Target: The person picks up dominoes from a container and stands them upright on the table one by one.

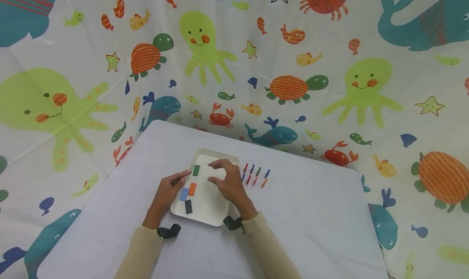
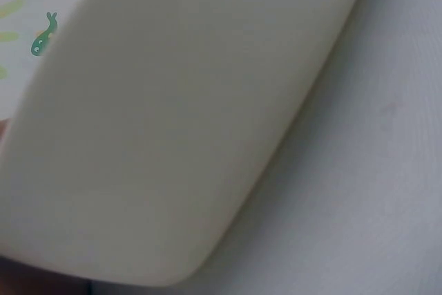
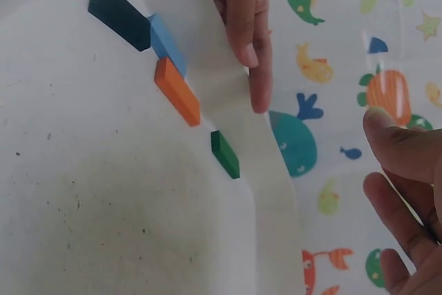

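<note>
A shallow white tray lies on the table with small rectangular blocks along its left side: green, orange, light blue and dark navy. At the left rim my left hand is beside the green block, fingers extended and holding no block. Over the right part of the tray my right hand hovers, thumb and index finger spread apart around nothing. The right wrist view shows the orange block lying against the light blue block. Pale tray surface fills much of the left wrist view.
Just right of the tray, several short coloured sticks lie in two rows on the white-covered table. A curtain printed with sea animals hangs behind and beside the table. Dark specks dot the tray floor.
</note>
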`<state>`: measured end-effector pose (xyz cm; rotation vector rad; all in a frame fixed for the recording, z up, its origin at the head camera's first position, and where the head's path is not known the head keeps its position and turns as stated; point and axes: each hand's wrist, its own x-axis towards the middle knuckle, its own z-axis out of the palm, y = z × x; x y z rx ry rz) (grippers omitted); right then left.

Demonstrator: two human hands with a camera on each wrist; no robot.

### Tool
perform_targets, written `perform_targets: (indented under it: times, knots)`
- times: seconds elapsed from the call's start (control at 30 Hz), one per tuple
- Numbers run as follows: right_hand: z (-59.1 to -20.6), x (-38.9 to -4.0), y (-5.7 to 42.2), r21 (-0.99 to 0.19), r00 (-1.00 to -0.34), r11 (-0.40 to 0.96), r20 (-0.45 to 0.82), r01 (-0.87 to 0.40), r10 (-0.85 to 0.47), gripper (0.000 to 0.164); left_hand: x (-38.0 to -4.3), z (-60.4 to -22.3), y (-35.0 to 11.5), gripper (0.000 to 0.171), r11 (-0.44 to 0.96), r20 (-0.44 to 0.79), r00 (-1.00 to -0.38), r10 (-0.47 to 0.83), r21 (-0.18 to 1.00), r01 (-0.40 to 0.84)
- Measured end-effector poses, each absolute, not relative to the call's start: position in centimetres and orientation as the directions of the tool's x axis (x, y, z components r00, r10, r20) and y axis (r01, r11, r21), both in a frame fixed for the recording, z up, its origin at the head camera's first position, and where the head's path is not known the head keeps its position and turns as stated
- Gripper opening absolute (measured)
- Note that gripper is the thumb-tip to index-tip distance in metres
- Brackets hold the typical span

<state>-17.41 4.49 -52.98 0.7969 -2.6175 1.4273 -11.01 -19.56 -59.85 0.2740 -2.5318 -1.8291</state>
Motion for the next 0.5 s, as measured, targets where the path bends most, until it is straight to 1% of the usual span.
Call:
perform_targets:
  times: [0.2, 0.5]
  knots:
    - [-53.6, -18.3, 3.0, -0.773, -0.849, 0.423, 0.272, -0.473, -0.453, 0.037, -10.9, -60.0, -19.7, 0.036, 0.300, -0.091, -0.986, -0.138, 0.945, -0.129]
    - [-54.0, -19.1, 1.2, -0.757, -0.857, 0.466, 0.238, -0.459, -0.457, 0.041, -10.9, -59.7, -19.8, 0.037, 0.292, -0.092, -0.987, -0.135, 0.948, -0.128]
